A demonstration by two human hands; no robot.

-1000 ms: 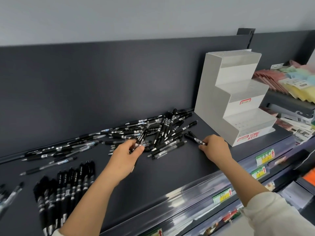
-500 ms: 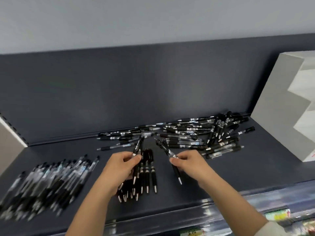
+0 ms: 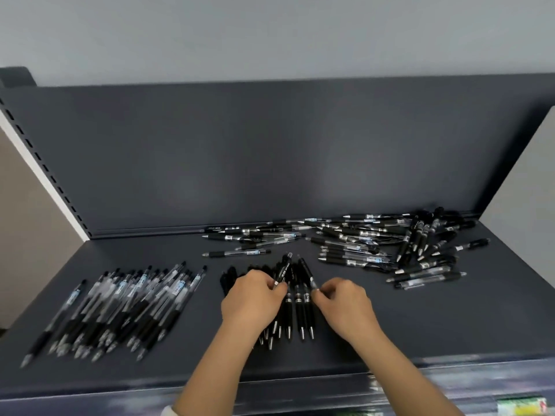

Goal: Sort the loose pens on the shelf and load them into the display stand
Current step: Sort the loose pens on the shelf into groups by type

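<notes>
My left hand (image 3: 253, 298) pinches a black pen (image 3: 283, 269) whose far end points up and away. My right hand (image 3: 342, 304) pinches a second black pen (image 3: 306, 270) just to its right. Both hands hover over a sorted row of solid black pens (image 3: 298, 310) lying side by side at the shelf's middle. A loose heap of mixed pens (image 3: 390, 244) sprawls at the back right. A second sorted group, clear-barrelled pens (image 3: 126, 307), lies at the left. Only a grey-white side sliver of the display stand (image 3: 528, 187) shows at the right edge.
The dark shelf (image 3: 420, 325) has an upright back panel (image 3: 270, 151) and a slotted white upright (image 3: 36, 163) at the left. Price labels (image 3: 522, 406) sit along the front rail at the lower right.
My view has swung left, so the display stand has slid almost out of frame. Both hands carried their pens from the loose heap over to the sorted black row.
</notes>
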